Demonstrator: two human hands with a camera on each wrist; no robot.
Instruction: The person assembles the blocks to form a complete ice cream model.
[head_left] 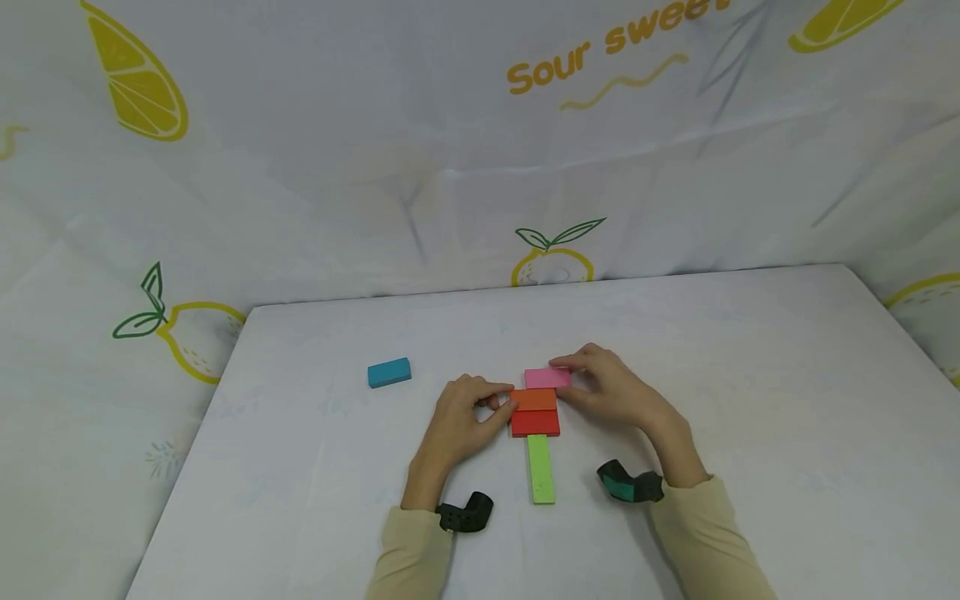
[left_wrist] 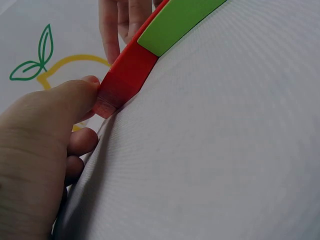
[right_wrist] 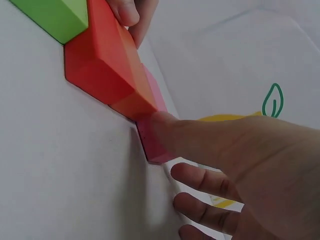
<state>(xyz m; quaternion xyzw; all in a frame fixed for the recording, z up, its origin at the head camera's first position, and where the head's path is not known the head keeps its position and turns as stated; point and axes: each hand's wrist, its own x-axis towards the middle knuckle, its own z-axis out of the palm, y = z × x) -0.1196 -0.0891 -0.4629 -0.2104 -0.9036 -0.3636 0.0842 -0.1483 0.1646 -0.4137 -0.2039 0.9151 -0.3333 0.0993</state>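
Note:
A light green block (head_left: 541, 471) lies lengthwise toward me on the white table. Its far end meets a red block (head_left: 536, 423) laid crosswise. Directly behind the red one is an orange block (head_left: 534, 400), and behind that a pink block (head_left: 546, 378), shifted a little to the right. My left hand (head_left: 467, 421) pinches the left end of the orange block between thumb and index finger. With thumb and index finger, my right hand (head_left: 613, 390) grips the right end of the pink block; the right wrist view shows the thumb (right_wrist: 200, 137) against it.
A blue block (head_left: 389, 372) lies by itself at the left, beyond my left hand. The table (head_left: 787, 400) has a white cover, and its far edge meets a white cloth backdrop (head_left: 337, 167) printed with lemons. Black bands (head_left: 465, 512) are on both wrists.

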